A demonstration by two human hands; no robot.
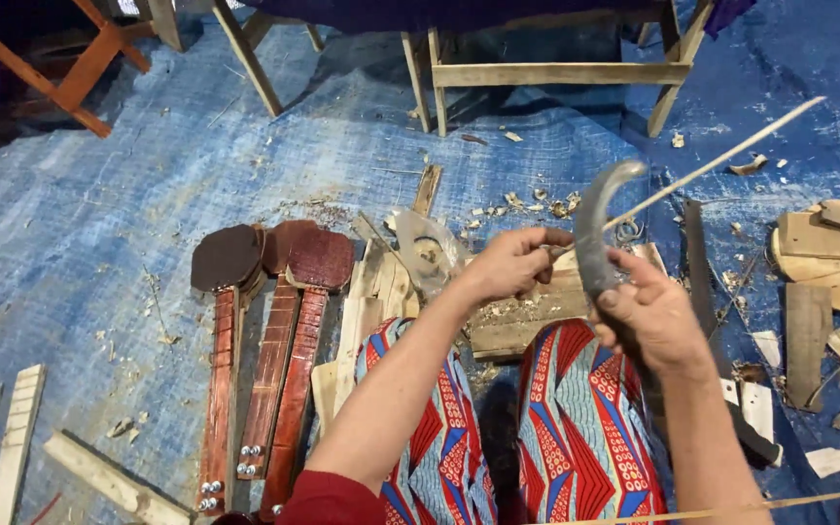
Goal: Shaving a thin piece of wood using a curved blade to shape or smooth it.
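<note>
My right hand (651, 313) grips a curved grey blade (597, 222), its hooked tip pointing up. My left hand (514, 261) is closed on the near end of a thin pale wooden stick (721, 160) that slants up to the right and crosses the blade. Both hands hover over a wooden block (515, 326) covered in shavings, just beyond my knees in red, blue and white patterned cloth (576, 428).
Three dark red stringed-instrument necks (274, 360) lie on the blue tarp (128, 194) to the left. Wood offcuts (828, 262) pile at the right, loose planks (99, 476) at lower left. Wooden stool legs (556, 73) stand at the back. Shavings litter the middle.
</note>
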